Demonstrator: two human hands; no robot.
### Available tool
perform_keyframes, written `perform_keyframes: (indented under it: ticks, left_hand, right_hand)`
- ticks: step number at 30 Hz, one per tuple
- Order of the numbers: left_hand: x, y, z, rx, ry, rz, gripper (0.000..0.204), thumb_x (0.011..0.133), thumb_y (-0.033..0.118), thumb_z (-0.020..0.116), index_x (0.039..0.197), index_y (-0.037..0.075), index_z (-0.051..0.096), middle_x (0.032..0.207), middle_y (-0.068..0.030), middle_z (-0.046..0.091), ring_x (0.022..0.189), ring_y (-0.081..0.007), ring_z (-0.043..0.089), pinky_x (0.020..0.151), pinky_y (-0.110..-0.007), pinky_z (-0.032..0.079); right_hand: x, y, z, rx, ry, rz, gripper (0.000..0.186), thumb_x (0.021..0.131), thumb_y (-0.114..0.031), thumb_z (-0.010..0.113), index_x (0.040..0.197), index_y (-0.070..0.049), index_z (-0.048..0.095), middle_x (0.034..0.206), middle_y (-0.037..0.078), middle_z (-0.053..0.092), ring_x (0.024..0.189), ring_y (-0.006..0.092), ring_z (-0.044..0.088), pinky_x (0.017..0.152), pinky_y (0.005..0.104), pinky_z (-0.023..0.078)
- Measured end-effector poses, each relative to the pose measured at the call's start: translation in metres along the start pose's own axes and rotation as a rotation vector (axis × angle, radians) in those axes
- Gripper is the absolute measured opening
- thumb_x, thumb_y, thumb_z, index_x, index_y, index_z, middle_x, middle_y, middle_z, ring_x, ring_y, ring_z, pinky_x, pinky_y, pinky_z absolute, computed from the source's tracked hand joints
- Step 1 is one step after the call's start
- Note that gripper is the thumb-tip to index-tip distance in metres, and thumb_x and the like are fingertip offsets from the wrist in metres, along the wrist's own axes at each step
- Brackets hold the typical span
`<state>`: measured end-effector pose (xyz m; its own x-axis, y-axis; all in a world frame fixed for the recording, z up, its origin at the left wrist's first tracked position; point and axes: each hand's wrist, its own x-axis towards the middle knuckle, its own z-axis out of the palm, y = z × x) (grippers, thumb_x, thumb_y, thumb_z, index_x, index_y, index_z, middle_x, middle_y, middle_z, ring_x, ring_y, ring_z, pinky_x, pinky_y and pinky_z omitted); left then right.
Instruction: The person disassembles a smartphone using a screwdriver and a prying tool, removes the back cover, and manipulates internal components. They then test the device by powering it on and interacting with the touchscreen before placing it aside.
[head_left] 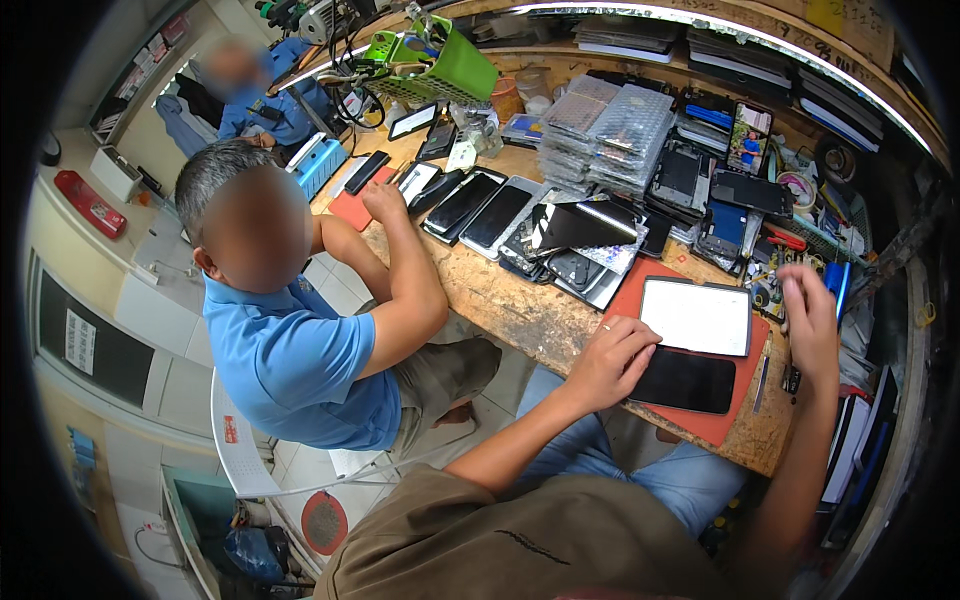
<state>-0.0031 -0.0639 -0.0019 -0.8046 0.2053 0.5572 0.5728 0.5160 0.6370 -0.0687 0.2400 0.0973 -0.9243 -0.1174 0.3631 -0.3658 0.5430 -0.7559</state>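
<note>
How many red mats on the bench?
2: one mat under the white panel and black panel; a second mat beside the co-worker's hand. Others may be hidden under clutter.

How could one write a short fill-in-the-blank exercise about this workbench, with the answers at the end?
1. Of the left hand and the right hand, the one nearer the dark-screened device on the orange mat is the ____ one.
2. Beside that device lies a panel with a ____ face.
3. The nearest co-worker wears a ____ shirt.
Missing words: left; white; blue.
</note>
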Motion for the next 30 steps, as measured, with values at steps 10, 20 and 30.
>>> perform_keyframes:
  ticks: [10, 20, 30]
  left_hand:
    - [0.006, -0.005, -0.007, 0.075, -0.075, -0.046, 0.020, 0.087, 0.007, 0.082, 0.104, 0.002, 0.074, 0.097, -0.0113, 0.058, 0.093, -0.0311, 0.060, 0.081, -0.040, 0.051]
    - [0.047, -0.004, 0.015, 0.146, -0.020, -0.033, 0.020, 0.088, 0.006, 0.081, 0.104, 0.000, 0.070, 0.099, -0.0131, 0.062, 0.093, -0.0324, 0.064, 0.078, -0.041, 0.053]
    - [0.086, 0.167, -0.096, -0.469, 0.156, 0.384, 0.015, 0.103, 0.011, 0.058, 0.112, 0.006, 0.070, 0.105, -0.0114, 0.067, 0.091, -0.0248, 0.065, 0.091, -0.035, 0.054]
  right_hand:
    - [0.006, 0.101, 0.057, -0.016, 0.508, -0.048, 0.022, 0.109, -0.014, 0.055, 0.122, 0.000, 0.066, 0.106, 0.012, 0.073, 0.094, 0.0168, 0.068, 0.082, 0.0320, 0.052]
    - [0.009, 0.084, 0.047, -0.027, 0.451, -0.054, 0.019, 0.108, -0.012, 0.055, 0.118, -0.001, 0.066, 0.095, 0.014, 0.073, 0.073, 0.0205, 0.065, 0.068, 0.0365, 0.050]
    - [0.006, 0.073, 0.038, -0.193, 0.194, 0.111, 0.017, 0.101, -0.008, 0.061, 0.118, -0.003, 0.064, 0.079, 0.017, 0.068, 0.064, 0.0322, 0.065, 0.062, 0.0409, 0.049]
